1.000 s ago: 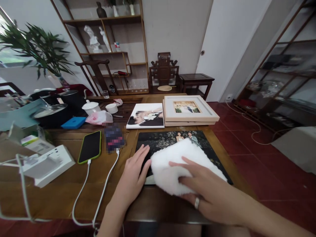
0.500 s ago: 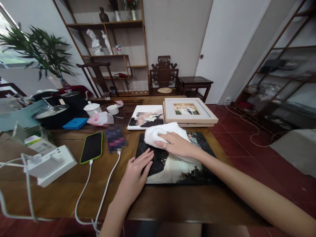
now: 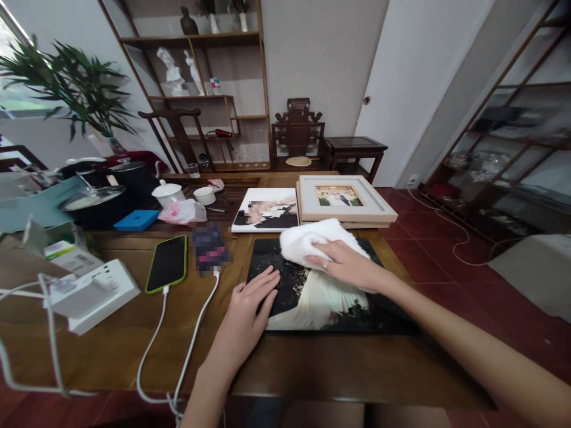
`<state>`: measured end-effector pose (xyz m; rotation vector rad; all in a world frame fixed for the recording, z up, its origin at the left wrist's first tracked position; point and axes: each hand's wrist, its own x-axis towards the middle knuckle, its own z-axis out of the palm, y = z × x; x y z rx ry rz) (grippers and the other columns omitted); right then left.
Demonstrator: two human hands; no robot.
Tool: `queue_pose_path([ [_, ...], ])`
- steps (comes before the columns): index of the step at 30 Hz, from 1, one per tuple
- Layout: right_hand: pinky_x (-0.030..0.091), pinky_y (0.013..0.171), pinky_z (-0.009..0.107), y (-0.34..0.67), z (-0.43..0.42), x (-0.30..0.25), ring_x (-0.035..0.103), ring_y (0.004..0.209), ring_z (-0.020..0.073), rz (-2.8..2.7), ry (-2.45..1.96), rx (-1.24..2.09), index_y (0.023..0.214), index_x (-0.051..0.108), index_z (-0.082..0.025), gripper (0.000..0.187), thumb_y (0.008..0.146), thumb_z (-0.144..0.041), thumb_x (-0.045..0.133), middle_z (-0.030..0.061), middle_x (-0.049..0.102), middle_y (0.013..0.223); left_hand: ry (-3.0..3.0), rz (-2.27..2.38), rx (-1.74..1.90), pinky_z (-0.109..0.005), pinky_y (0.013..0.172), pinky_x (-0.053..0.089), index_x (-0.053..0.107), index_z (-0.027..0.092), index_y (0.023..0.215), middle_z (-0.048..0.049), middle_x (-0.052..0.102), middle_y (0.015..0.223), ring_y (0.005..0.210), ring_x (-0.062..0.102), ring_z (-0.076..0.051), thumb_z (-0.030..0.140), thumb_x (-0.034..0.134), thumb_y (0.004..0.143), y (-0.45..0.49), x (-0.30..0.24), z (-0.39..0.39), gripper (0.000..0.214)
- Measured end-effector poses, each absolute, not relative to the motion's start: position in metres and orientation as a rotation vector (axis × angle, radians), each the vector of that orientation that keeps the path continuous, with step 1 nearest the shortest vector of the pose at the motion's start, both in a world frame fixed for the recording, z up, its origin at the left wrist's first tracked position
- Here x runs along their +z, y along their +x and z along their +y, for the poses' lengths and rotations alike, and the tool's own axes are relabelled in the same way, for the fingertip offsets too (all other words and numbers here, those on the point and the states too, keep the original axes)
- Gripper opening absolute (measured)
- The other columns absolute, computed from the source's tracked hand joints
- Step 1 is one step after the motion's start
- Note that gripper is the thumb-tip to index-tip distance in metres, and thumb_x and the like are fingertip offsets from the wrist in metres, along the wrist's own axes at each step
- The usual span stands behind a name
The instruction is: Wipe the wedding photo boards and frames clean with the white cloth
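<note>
A dark photo panel (image 3: 285, 303), showing a pale dress, lies flat at the table's near edge. My right hand (image 3: 345, 261) grips a white cloth (image 3: 297, 245) and presses it on the panel's upper right part, covering that area of the picture. On the panel's left edge rests my left hand (image 3: 254, 300), palm down with fingers stretched out. Just behind the panel are a white-edged photo print (image 3: 267, 223) and a light wooden picture frame (image 3: 379, 208), which sits on top of another frame.
Left of my hands, a phone with a green case (image 3: 167, 264) and a second, blurred-out device (image 3: 210, 249) are on white charging cables. A white power strip (image 3: 104, 297), a blue box (image 3: 136, 220), a pink-white bag (image 3: 182, 211) and dark pots (image 3: 96, 205) stand farther left.
My right hand has slid the cloth to the right across the panel, baring more of its upper middle and covering the figure at upper right. My left hand has stayed nearly still.
</note>
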<state>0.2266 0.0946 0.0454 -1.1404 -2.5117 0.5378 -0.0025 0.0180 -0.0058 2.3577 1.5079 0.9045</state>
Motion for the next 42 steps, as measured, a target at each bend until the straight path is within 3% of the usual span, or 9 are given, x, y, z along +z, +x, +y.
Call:
queue_pose_path([
  [6, 0.041, 0.077, 0.037, 0.287, 0.09, 0.041, 0.057, 0.084, 0.0251, -2.365, -1.366, 0.463, 0.08, 0.055, -0.021, 0.036, 0.095, -0.043, 0.031, 0.0076, 0.064, 0.09, 2.35, 1.533, 0.934, -0.046, 0.097, 0.044, 0.059, 0.021, 0.117, -0.008, 0.062, 0.125, 0.121, 0.053, -0.023, 0.019, 0.045, 0.09, -0.001, -0.004, 0.017, 0.031],
  [10, 0.044, 0.081, 0.042, 0.3, 0.073, 0.033, 0.057, 0.1, 0.0309, -2.377, -1.455, 0.367, 0.084, 0.057, -0.021, 0.034, 0.094, -0.043, 0.032, 0.0095, 0.064, 0.092, 2.349, 1.552, 0.956, -0.046, 0.099, 0.044, 0.06, 0.02, 0.116, -0.0101, 0.056, 0.131, 0.122, 0.052, -0.024, 0.022, 0.045, 0.09, 0.0, -0.005, 0.017, 0.031],
  [13, 0.04, 0.093, 0.048, 0.3, 0.048, 0.028, 0.043, 0.123, 0.0344, -2.449, -1.399, 0.308, 0.09, 0.059, -0.021, 0.03, 0.094, -0.039, 0.035, 0.0117, 0.064, 0.105, 2.336, 1.565, 0.986, -0.047, 0.102, 0.041, 0.062, 0.02, 0.115, -0.0108, 0.051, 0.136, 0.128, 0.045, -0.025, 0.023, 0.045, 0.09, 0.0, -0.005, 0.018, 0.03],
  [17, 0.031, 0.104, 0.054, 0.296, 0.005, 0.027, 0.03, 0.133, 0.0319, -2.567, -1.265, 0.303, 0.091, 0.06, -0.021, 0.023, 0.092, -0.025, 0.037, 0.0113, 0.051, 0.133, 2.32, 1.552, 1.006, -0.048, 0.103, 0.04, 0.063, 0.018, 0.113, -0.0112, 0.054, 0.133, 0.128, 0.045, -0.026, 0.024, 0.045, 0.09, 0.001, -0.005, 0.02, 0.03],
  [22, 0.039, 0.099, 0.055, 0.293, -0.033, 0.035, 0.022, 0.136, 0.0339, -2.624, -1.159, 0.422, 0.094, 0.064, -0.024, 0.018, 0.086, -0.026, 0.048, 0.0061, 0.036, 0.146, 2.335, 1.542, 0.983, -0.049, 0.103, 0.039, 0.063, 0.018, 0.113, -0.0105, 0.059, 0.127, 0.128, 0.044, -0.026, 0.024, 0.045, 0.089, 0.0, -0.007, 0.021, 0.031],
  [30, 0.038, 0.098, 0.047, 0.292, 0.024, 0.039, 0.033, 0.131, 0.0321, -2.578, -1.287, 0.504, 0.1, 0.063, -0.022, 0.03, 0.094, -0.036, 0.037, 0.0105, 0.059, 0.12, 2.347, 1.548, 0.913, -0.051, 0.104, 0.037, 0.061, 0.018, 0.116, -0.0097, 0.059, 0.128, 0.13, 0.042, -0.024, 0.023, 0.044, 0.09, -0.002, -0.007, 0.021, 0.031],
  [35, 0.042, 0.085, 0.041, 0.292, 0.075, 0.036, 0.055, 0.104, 0.0295, -2.449, -1.368, 0.402, 0.096, 0.06, -0.02, 0.036, 0.095, -0.044, 0.032, 0.0112, 0.062, 0.104, 2.316, 1.557, 0.902, -0.052, 0.102, 0.038, 0.061, 0.019, 0.115, -0.0094, 0.059, 0.128, 0.13, 0.042, -0.025, 0.024, 0.044, 0.091, -0.002, -0.005, 0.019, 0.031],
  [38, 0.043, 0.078, 0.038, 0.29, 0.086, 0.035, 0.057, 0.088, 0.0262, -2.428, -1.379, 0.369, 0.087, 0.059, -0.02, 0.037, 0.095, -0.043, 0.031, 0.0079, 0.062, 0.089, 2.309, 1.555, 0.91, -0.052, 0.102, 0.039, 0.063, 0.019, 0.113, -0.0097, 0.06, 0.127, 0.13, 0.042, -0.025, 0.024, 0.044, 0.09, -0.002, -0.005, 0.02, 0.03],
  [42, 0.043, 0.081, 0.041, 0.288, 0.08, 0.03, 0.056, 0.097, 0.0291, -2.415, -1.385, 0.332, 0.089, 0.06, -0.02, 0.035, 0.094, -0.043, 0.033, 0.0094, 0.062, 0.093, 2.312, 1.549, 0.924, -0.052, 0.102, 0.039, 0.063, 0.019, 0.113, -0.0095, 0.06, 0.127, 0.129, 0.043, -0.025, 0.024, 0.044, 0.09, -0.002, -0.004, 0.021, 0.03],
])
